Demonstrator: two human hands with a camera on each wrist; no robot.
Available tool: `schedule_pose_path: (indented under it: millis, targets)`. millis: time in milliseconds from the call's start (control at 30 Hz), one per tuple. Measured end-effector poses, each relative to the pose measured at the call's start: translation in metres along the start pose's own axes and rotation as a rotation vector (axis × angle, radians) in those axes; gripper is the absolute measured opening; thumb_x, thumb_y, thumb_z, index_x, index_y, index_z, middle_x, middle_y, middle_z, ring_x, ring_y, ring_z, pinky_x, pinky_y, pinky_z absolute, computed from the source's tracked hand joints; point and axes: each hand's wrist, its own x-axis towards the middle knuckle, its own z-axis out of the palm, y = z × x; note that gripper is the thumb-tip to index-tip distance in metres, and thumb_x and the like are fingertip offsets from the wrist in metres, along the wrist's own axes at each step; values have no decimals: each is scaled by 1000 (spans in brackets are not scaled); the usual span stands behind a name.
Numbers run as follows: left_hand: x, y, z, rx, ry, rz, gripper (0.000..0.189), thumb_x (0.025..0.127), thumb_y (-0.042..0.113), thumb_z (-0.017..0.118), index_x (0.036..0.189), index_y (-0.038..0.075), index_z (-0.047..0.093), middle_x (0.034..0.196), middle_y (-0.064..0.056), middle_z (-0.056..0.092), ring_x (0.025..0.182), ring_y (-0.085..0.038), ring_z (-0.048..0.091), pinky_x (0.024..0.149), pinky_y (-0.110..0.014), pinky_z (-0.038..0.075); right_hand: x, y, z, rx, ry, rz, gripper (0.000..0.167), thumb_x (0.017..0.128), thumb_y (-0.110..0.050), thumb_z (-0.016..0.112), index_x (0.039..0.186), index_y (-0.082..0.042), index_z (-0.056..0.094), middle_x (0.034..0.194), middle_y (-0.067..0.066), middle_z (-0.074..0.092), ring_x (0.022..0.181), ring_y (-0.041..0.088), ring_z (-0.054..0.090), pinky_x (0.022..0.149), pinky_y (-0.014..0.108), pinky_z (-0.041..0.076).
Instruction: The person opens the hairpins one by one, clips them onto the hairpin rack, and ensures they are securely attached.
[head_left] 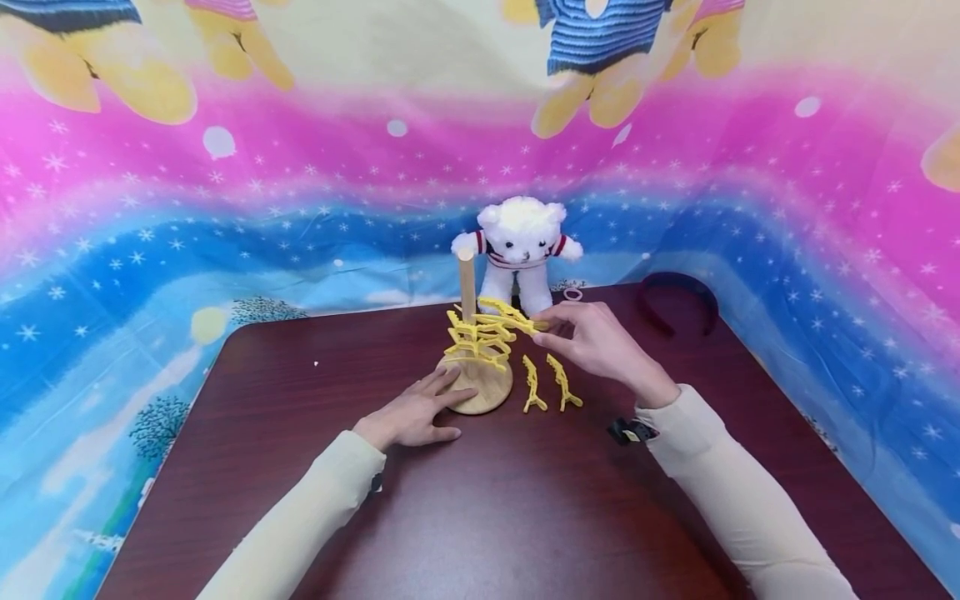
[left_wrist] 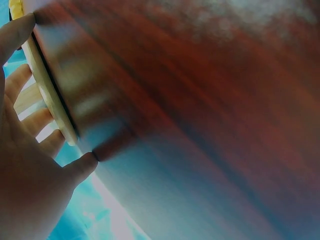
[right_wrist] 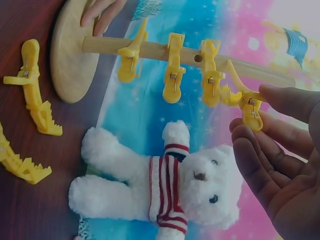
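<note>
A wooden stand has a round base [head_left: 489, 393] and an upright post [head_left: 467, 287]. Several yellow alligator hair clips [right_wrist: 172, 70] are lined up along the post. My right hand [head_left: 592, 337] pinches another yellow hair clip [right_wrist: 252, 117] between thumb and fingers, close beside the upper part of the post. In the right wrist view its toothed end overlaps the topmost attached clip [right_wrist: 211, 82]. My left hand [head_left: 416, 410] rests with fingers spread on the base's near left edge, the thumb touching the table. Two loose yellow hair clips [head_left: 532, 383] lie on the table right of the base.
A white teddy bear [head_left: 521, 237] in a striped top sits right behind the stand. Beside it lies a small pale ring [head_left: 572, 294]. A dark headband [head_left: 712, 302] lies at the table's back right. Printed cloth [head_left: 360, 200] hangs around the dark red table [head_left: 510, 517].
</note>
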Motion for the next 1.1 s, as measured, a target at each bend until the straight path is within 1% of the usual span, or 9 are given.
schedule_pose_path:
  millis: [333,667,833,1000,1100]
  targets:
    - [0,0,-1,3,-4,-3,70,96,51,61,157,37,30,170,-9,8,157,-32,6,123,-56,21,16,-9,7,-8,-11,-57,22,91,-29,74,111,-20,77,93,-5,76,81,9,69,70,33,55]
    - [-1,1,-2,-6,-12,-6,70,96,51,61,157,36,30,170,-8,9,157,-32,6,122,-57,22,28,-20,11,8,-34,-45,24,94,-30,71,115,-20,76,91,-6,76,80,8,68,71,32,55]
    - [-1,1,-2,-6,-13,-5,70,96,51,61,157,35,30,170,-9,9,157,-32,6,122,-57,22,32,-20,12,5,-33,-48,23,94,-30,71,114,-20,76,91,-6,76,80,7,68,71,32,56]
    - [0,1,-2,-7,-15,-9,70,96,51,61,157,35,31,170,-9,10,157,-32,5,122,-57,22,35,-21,13,13,-45,-52,23,94,-28,70,115,-19,76,92,-5,76,81,8,69,73,34,56]
    - [-1,1,-2,-9,-17,-12,70,96,51,61,157,36,31,170,-9,9,157,-32,5,122,-56,22,38,-22,13,23,-56,-39,24,95,-28,70,116,-19,76,94,-4,76,82,9,69,74,35,56]
